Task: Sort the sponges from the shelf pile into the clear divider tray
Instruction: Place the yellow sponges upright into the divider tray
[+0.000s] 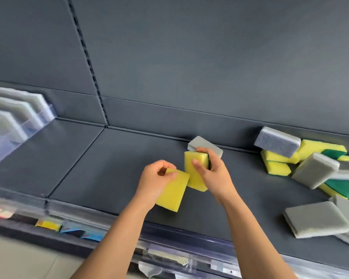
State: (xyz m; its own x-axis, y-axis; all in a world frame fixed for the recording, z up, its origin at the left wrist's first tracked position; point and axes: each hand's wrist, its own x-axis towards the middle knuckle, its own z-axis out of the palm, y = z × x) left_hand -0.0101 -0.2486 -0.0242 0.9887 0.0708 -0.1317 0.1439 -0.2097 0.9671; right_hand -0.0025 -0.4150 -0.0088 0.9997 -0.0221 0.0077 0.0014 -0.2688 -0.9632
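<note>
**A yellow sponge in each hand, the tray at the far left**

At the left edge stands the clear divider tray [46, 112], cut off by the frame and blurred. Grey sponges in the tray [14, 109] stand upright in it, but how many compartments there are is hard to make out. The tray is well apart from both hands, on the same dark shelf [101, 164].

Near the middle, the left hand [155, 178] pinches the first yellow sponge [173, 192] by its upper corner between thumb and curled fingers. This sponge hangs tilted above the shelf.

Just beside it, the right hand [212, 172] grips the second yellow sponge [193, 174], which stands upright. The two yellow sponges touch or nearly touch. A grey sponge [205, 144] is directly behind the right fingers; whether the hand holds it too, I cannot tell.

At the right, the sponge pile [310, 164] of grey and yellow-green pieces lies against the back wall, partly cut off by the frame.
</note>
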